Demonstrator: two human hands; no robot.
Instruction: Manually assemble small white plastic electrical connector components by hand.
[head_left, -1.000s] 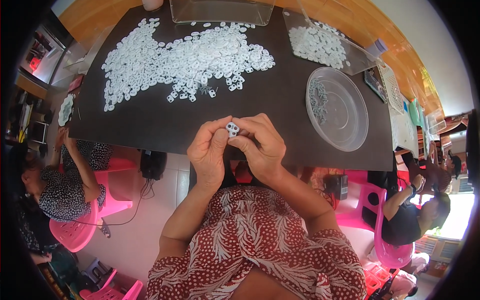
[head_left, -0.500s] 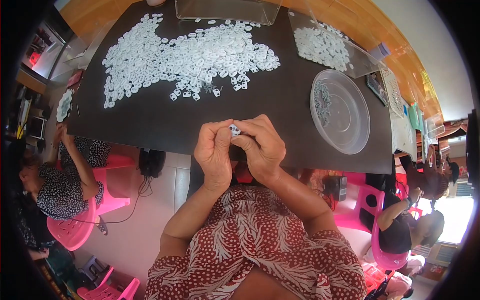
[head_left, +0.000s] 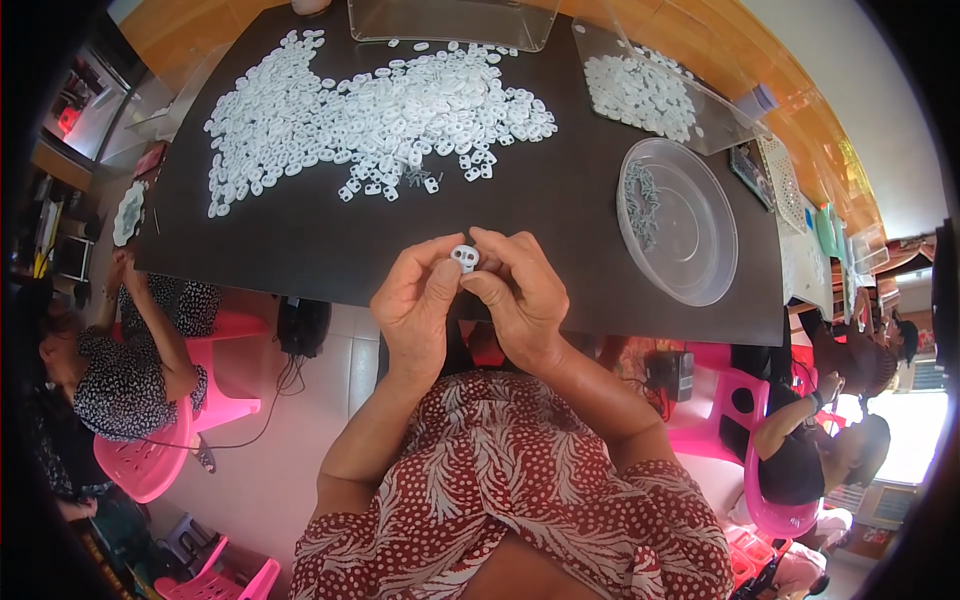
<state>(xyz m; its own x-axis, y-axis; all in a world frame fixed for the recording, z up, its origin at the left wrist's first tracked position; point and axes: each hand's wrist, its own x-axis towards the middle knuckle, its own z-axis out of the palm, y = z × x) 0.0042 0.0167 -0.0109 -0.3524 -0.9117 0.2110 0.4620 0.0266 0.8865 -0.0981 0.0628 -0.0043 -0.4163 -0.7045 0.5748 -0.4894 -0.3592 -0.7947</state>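
Grip: left hand [head_left: 412,310] grasping a small white two-holed piece [head_left: 464,256] between thumb and fingers, just above the counter's [head_left: 560,215] near edge. Right hand [head_left: 525,305] curled close from three o'clock; cannot tell whether its digits pinch too. Fingertip hold probably suits so small a part, leaving its face visible. From grip: grey pins [head_left: 416,178] at eleven o'clock, beside a broad white heap [head_left: 400,110], presumably spread for easy picking. Toward half past two, round clear tray [head_left: 690,225], likely keeping more pins contained. Half past one, clear bin of white pieces [head_left: 640,95].
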